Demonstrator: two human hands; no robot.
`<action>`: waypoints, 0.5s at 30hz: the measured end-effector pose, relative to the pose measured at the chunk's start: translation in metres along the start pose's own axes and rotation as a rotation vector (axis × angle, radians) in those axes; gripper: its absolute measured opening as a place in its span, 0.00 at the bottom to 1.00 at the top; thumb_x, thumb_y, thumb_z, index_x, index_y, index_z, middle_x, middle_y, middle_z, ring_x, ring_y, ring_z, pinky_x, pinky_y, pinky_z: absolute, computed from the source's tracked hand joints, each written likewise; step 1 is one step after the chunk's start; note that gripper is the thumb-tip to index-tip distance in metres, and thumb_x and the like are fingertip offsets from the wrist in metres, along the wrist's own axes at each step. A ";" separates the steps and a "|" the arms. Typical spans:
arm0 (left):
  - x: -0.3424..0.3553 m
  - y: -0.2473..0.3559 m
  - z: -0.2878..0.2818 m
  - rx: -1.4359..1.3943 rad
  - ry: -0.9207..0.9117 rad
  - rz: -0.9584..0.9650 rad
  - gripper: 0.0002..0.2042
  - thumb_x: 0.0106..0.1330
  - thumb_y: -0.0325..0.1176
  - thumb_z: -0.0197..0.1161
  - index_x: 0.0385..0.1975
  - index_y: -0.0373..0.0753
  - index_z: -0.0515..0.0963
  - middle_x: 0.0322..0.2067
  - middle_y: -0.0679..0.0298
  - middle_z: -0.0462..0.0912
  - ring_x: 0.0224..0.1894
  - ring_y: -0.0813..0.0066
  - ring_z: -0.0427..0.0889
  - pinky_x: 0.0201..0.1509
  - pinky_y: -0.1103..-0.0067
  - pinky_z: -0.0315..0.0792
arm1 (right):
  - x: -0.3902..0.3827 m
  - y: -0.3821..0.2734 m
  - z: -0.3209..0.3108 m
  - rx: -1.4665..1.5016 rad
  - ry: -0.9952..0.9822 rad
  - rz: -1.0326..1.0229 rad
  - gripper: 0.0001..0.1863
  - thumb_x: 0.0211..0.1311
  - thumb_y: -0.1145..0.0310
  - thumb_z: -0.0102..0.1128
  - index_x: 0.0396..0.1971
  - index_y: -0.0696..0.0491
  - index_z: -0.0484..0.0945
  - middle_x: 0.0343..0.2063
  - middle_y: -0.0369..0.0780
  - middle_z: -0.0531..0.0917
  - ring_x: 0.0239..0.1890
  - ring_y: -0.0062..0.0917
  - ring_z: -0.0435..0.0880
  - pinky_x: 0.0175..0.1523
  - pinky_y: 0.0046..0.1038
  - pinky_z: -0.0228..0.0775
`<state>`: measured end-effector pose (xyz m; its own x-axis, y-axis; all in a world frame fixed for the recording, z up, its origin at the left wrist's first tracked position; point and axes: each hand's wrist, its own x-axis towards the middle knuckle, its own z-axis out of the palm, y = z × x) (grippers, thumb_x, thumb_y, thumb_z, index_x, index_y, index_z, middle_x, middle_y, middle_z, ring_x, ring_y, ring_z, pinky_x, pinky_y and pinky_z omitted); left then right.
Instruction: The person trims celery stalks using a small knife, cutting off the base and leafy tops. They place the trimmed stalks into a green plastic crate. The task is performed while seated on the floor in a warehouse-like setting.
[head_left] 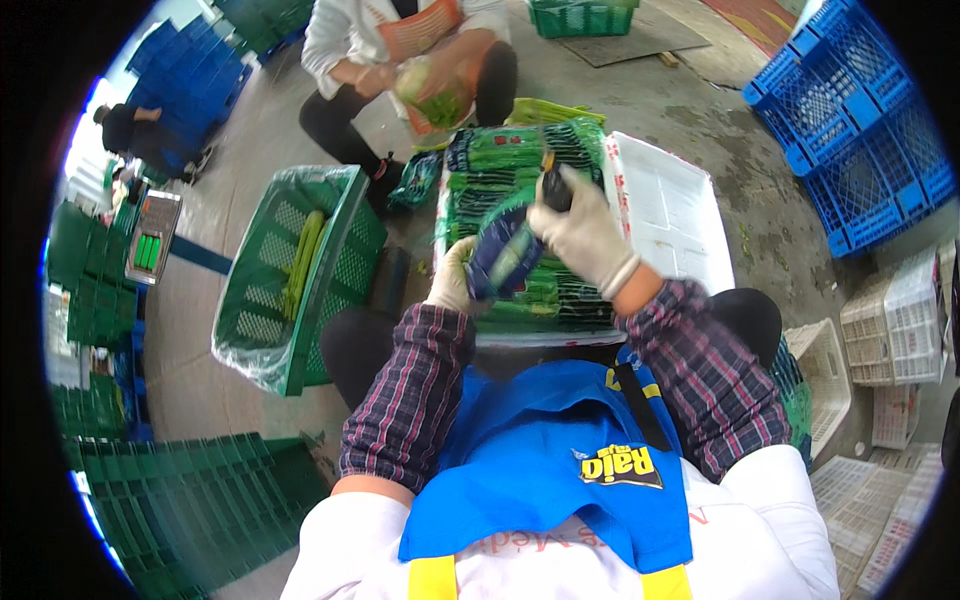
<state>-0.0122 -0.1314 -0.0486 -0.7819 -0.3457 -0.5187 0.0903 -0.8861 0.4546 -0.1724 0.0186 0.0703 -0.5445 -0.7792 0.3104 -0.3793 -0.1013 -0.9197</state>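
Both my hands wear pale gloves. My left hand [454,276] is closed on the edge of a dark blue printed plastic bag [500,255] with something green inside, held tilted above the box. My right hand [590,238] is closed round a black-handled tool [558,188] with an orange-brown tip, its fingers close to the bag; the tool's kind is unclear. Below lies a white foam box [672,215] with its white lid or second half at the right. Rows of bagged long green vegetables [555,285] fill its left part.
At the left stands a plastic-lined green crate [300,335] holding long green stalks [303,262]. Opposite, a seated person [410,60] handles a leafy bundle [432,92]. A scale [154,238], stacked blue crates [860,130] and white crates [890,320] stand around.
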 end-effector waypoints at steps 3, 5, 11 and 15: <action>0.007 0.014 -0.010 -0.566 -0.323 0.010 0.16 0.80 0.45 0.53 0.46 0.41 0.82 0.40 0.62 0.88 0.36 0.71 0.88 0.36 0.74 0.85 | 0.044 -0.028 0.015 0.150 -0.094 0.030 0.08 0.62 0.73 0.67 0.33 0.54 0.74 0.24 0.33 0.76 0.28 0.19 0.75 0.36 0.28 0.71; 0.003 0.027 -0.020 -0.583 -0.201 -0.112 0.20 0.79 0.51 0.55 0.45 0.36 0.78 0.33 0.62 0.84 0.33 0.67 0.86 0.37 0.72 0.85 | 0.058 -0.048 0.026 0.215 -0.117 0.098 0.07 0.63 0.76 0.66 0.33 0.52 0.74 0.24 0.30 0.75 0.23 0.15 0.73 0.29 0.24 0.68; -0.018 0.023 -0.024 -0.172 0.215 0.078 0.34 0.76 0.62 0.57 0.65 0.35 0.72 0.57 0.53 0.79 0.58 0.53 0.83 0.61 0.54 0.82 | 0.089 -0.118 0.027 0.227 -0.089 -0.088 0.05 0.67 0.72 0.66 0.36 0.55 0.78 0.23 0.34 0.80 0.21 0.18 0.79 0.27 0.24 0.72; -0.022 0.019 -0.024 -0.022 0.043 0.032 0.43 0.74 0.71 0.52 0.84 0.59 0.52 0.82 0.54 0.53 0.82 0.46 0.54 0.80 0.37 0.45 | 0.090 -0.161 0.006 0.169 -0.272 -0.295 0.07 0.69 0.66 0.64 0.38 0.52 0.78 0.24 0.33 0.80 0.25 0.16 0.79 0.32 0.21 0.72</action>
<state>0.0217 -0.1485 -0.0457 -0.7511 -0.3865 -0.5353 0.1287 -0.8809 0.4555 -0.1556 -0.0394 0.2450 -0.2058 -0.8341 0.5118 -0.3490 -0.4261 -0.8347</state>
